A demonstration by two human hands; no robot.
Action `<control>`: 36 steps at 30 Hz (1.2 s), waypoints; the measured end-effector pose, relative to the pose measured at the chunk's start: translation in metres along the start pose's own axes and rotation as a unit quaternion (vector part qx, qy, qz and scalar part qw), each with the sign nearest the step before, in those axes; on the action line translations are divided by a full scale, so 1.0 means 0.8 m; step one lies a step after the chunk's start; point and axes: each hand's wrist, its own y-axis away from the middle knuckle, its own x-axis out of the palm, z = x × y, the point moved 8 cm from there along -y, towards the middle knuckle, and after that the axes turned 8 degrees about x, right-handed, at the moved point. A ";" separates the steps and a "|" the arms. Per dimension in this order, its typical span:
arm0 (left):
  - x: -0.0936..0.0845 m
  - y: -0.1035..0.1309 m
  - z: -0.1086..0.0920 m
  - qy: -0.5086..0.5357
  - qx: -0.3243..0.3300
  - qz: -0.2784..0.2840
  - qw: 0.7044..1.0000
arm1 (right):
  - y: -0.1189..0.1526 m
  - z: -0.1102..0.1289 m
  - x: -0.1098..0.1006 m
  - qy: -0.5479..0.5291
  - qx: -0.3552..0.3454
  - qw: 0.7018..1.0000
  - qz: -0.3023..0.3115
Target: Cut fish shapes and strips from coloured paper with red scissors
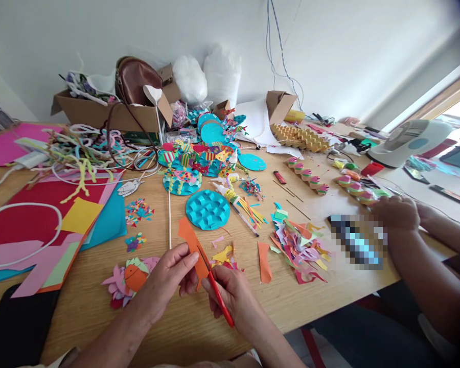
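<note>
My left hand is closed on a strip of orange paper, which it holds upright above the table. In my right hand is a pair of red-handled scissors, its dark blades lying against the right side of the strip. Whether the blades have cut into the paper I cannot tell. Just beyond the strip lies a round turquoise piece with wavy paper ridges. Cut paper fish shapes are piled left of my left hand. Yellow and pink scraps lie partly behind my right hand.
Colored paper sheets cover the left side. A heap of paper scraps lies to the right, near another orange piece. A co-worker's hands rest at the right. Behind stand a cardboard box and a glue bottle.
</note>
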 end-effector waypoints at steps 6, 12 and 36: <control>-0.015 -0.006 -0.005 -0.011 0.030 -0.055 0.998 | 0.001 -0.005 0.000 -0.005 0.019 1.000 -0.008; -0.011 -0.005 0.001 -0.019 0.026 -0.048 0.998 | -0.001 -0.006 0.002 -0.021 0.023 0.999 0.007; -0.007 -0.004 0.005 0.039 0.006 -0.052 0.998 | 0.004 -0.001 0.007 -0.042 0.013 0.998 0.049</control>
